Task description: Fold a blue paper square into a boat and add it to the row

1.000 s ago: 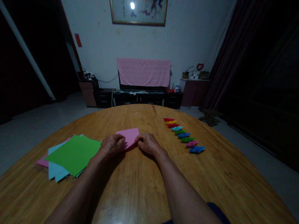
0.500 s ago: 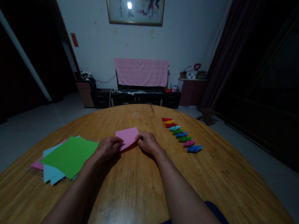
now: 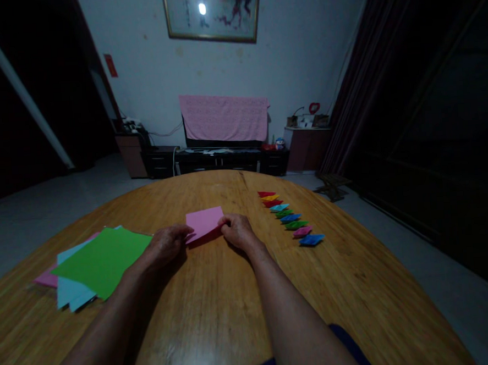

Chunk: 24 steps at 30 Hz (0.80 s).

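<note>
A pink sheet of paper (image 3: 204, 220) lies folded on the wooden table (image 3: 218, 305) just ahead of me. My left hand (image 3: 165, 245) pinches its near left corner with curled fingers. My right hand (image 3: 236, 231) grips the sheet's right edge, fingers closed on it. Both forearms rest low over the table.
A stack of paper sheets, green (image 3: 102, 259) on top of light blue and pink, lies at the left. A row of several small folded paper pieces (image 3: 289, 217) in mixed colours runs along the right. Beyond the table stand a low cabinet and a pink cloth (image 3: 223, 117).
My left hand has slid left to the sheet's corner, uncovering more of the pink paper. The view has shifted slightly, so everything sits a little further left.
</note>
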Available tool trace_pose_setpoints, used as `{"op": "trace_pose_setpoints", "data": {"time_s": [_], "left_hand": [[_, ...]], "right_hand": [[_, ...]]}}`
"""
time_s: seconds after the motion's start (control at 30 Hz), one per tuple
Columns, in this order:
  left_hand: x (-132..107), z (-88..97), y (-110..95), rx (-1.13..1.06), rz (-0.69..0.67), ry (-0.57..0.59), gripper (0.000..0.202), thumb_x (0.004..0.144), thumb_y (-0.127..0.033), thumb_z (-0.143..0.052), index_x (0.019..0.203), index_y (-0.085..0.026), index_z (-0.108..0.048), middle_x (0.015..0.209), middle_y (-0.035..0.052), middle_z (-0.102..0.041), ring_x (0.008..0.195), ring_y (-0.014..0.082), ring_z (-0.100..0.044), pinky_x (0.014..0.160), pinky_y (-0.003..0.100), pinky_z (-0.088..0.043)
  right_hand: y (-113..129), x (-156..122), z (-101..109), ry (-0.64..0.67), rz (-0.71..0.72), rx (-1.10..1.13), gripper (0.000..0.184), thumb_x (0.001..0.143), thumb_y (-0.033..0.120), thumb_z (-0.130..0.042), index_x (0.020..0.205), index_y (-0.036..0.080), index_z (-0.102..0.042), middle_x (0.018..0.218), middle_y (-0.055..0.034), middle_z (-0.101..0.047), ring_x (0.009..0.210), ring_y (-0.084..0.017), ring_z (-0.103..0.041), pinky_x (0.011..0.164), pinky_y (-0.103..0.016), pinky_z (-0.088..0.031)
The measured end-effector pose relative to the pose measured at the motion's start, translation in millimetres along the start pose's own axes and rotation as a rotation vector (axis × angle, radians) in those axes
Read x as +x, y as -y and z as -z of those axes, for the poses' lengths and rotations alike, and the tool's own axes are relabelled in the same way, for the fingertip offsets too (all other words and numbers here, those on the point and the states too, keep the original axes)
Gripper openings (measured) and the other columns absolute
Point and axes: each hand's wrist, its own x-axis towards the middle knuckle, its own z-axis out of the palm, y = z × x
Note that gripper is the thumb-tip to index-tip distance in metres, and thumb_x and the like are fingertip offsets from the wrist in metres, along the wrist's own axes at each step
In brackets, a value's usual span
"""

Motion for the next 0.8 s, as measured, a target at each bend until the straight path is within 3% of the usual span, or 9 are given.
{"op": "trace_pose_setpoints", "data": {"time_s": [0.63,0.8], "left_hand": [[-2.0,0.4,7.6,-0.013,-0.092,0.057,0.036,0.074,-0.024,-0.048,0.102,-0.021,-0.07,0.103,0.0045,-0.072,0.093,0.0198,-0.064,0.082,0.028,-0.047],[0.3,-1.6,10.5,-0.005,-0.129,0.045,0.031,0.079,-0.031,-0.048,0.097,-0.023,-0.072,0.103,0.0035,-0.071,0.095,0.0203,-0.065,0.083,0.029,-0.048]], "right_hand": [[-0.8,1.8,-0.8,-0.014,-0.063,0.017,0.025,0.071,0.01,-0.055,0.081,0.021,-0.075,0.08,-0.0021,-0.074,0.078,-0.016,-0.066,0.078,-0.024,-0.047],[-2.2,2.4,-2.1,-0.012,-0.063,0.011,0.025,0.071,0.01,-0.055,0.08,0.021,-0.075,0.078,-0.0016,-0.073,0.078,-0.016,-0.065,0.076,-0.024,-0.047]]}}
